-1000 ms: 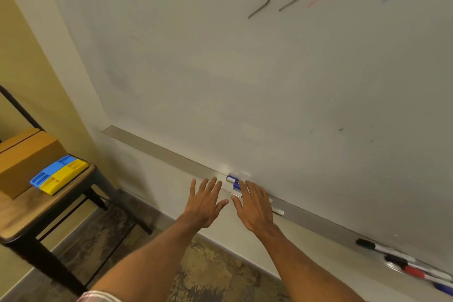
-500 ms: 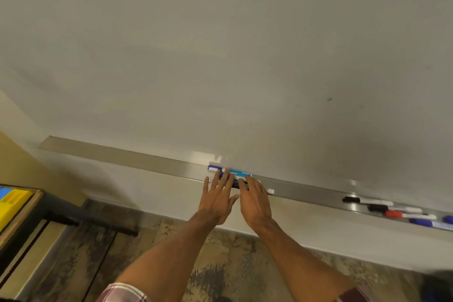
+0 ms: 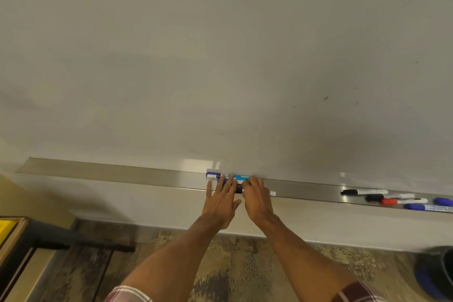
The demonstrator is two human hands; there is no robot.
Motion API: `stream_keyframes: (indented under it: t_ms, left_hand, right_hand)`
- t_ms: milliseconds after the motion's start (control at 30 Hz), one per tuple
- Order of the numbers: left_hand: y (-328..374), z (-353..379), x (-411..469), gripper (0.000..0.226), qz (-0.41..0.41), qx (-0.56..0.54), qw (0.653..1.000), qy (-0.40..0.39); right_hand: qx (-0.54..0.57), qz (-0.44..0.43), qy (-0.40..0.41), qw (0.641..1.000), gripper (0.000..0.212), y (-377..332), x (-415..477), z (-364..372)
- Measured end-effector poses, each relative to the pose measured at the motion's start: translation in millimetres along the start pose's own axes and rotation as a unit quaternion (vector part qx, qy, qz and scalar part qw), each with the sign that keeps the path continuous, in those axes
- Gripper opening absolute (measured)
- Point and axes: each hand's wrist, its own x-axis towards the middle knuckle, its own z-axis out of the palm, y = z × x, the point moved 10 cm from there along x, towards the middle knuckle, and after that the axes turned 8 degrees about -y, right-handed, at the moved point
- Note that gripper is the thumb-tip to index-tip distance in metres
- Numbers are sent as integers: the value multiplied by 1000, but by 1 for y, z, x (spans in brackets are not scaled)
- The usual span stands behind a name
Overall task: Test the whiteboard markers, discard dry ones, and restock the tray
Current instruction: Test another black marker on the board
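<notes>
Head view: marker bundle [image 3: 239, 176] lying lengthwise in the tray [image 3: 110, 174], covered by two hands.
The bundle lies straight ahead of the hands, its long axis running left to right along the metal tray. The left hand [image 3: 221, 200] lays straight, slightly spread fingers on its left part. The right hand [image 3: 257, 200] bends its fingers over the right part — whether they pinch a marker cannot be told. Both hands are equally near. A second group of markers [image 3: 392, 200] lies well apart, on the right hand's side. Above is the whiteboard [image 3: 220, 56] — below, patterned floor [image 3: 232, 265] and a dark bin [image 3: 438, 274].
</notes>
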Motion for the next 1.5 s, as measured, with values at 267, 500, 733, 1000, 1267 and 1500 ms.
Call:
stream_keyframes:
  t_ms: [267, 500, 733, 1000, 1267, 1500]
  left_hand:
    - [-4, -16, -6, 59, 13, -18, 999, 30]
    - [-23, -49, -26, 34, 35, -56, 993, 101]
    - [-27, -74, -52, 32, 94, -32, 984, 150]
    - [-26, -115, -83, 28, 137, 36, 969, 204]
    - [-27, -140, -84, 25, 122, 69, 961, 239]
    - [-29, -177, -102, 34, 89, 84, 918, 378]
  right_hand:
    - [-26, -40, 32, 998, 42, -8, -4, -15]
    - [-31, -101, 32, 994, 40, -36, -24, -22]
    - [-60, -166, 92, 980, 22, -69, -44, -50]
    - [-110, -189, 88, 972, 28, -87, -60, -73]
    - [-149, -161, 108, 970, 40, -82, -59, -104]
    - [68, -143, 163, 974, 52, -71, -63, -149]
